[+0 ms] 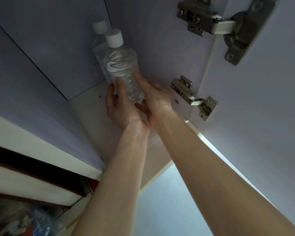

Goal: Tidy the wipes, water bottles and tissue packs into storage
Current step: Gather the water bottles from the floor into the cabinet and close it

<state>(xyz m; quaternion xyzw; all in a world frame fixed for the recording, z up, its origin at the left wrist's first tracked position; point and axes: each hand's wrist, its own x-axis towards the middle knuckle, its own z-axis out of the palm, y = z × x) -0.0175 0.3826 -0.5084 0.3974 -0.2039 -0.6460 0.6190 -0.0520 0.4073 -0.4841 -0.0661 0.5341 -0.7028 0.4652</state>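
I have the fingers [119, 83] of my left hand [121, 108] and right hand [155, 97] curled round the lower half of a water bottle [121, 65]. It is upright inside the cupboard [58, 48], just in front of a second bottle [98, 43].

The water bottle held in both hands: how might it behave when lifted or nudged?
The water bottle looks full, so probably heavy for its size. Its ribbed plastic wall may flex under the left hand and right hand. Tall and narrow, it could tip against the second bottle.
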